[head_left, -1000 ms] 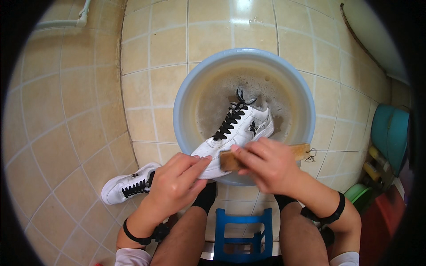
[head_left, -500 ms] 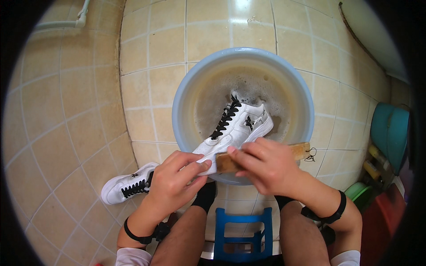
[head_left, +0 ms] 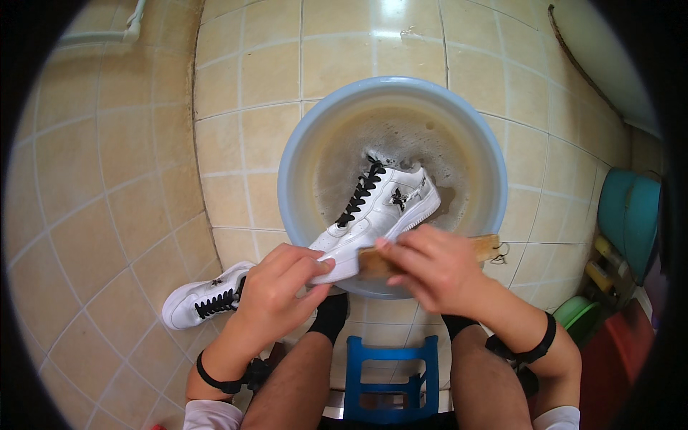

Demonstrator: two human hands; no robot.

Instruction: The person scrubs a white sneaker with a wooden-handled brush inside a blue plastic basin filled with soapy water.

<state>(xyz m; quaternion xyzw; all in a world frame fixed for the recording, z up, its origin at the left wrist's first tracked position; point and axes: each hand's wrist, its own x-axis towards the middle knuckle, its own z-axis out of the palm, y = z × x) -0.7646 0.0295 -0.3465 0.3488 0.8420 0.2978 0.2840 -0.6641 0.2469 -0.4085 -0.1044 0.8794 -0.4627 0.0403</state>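
A white sneaker (head_left: pixel 380 208) with black laces lies tilted in a light blue basin (head_left: pixel 301 143) of murky, foamy water. Its toe rests over the basin's near rim, where my left hand (head_left: pixel 276 290) grips it. My right hand (head_left: pixel 430 269) holds a wooden scrub brush (head_left: pixel 487 247) against the sneaker's side near the toe. The brush's bristles are hidden under my fingers. A second white sneaker (head_left: pixel 204 295) with black laces lies on the tiled floor to the left of my left hand.
Beige tiled floor (head_left: pixel 107 215) surrounds the basin. A blue plastic stool (head_left: pixel 390 380) stands between my bare knees. At the right edge are a teal bucket (head_left: pixel 631 215), a green container (head_left: pixel 580 315) and something red. A white pipe runs along the top left.
The sneaker has shifted slightly in the basin, its heel rocking away and back. My right hand has slid the brush a little along the sneaker's toe. My left hand keeps its grip.
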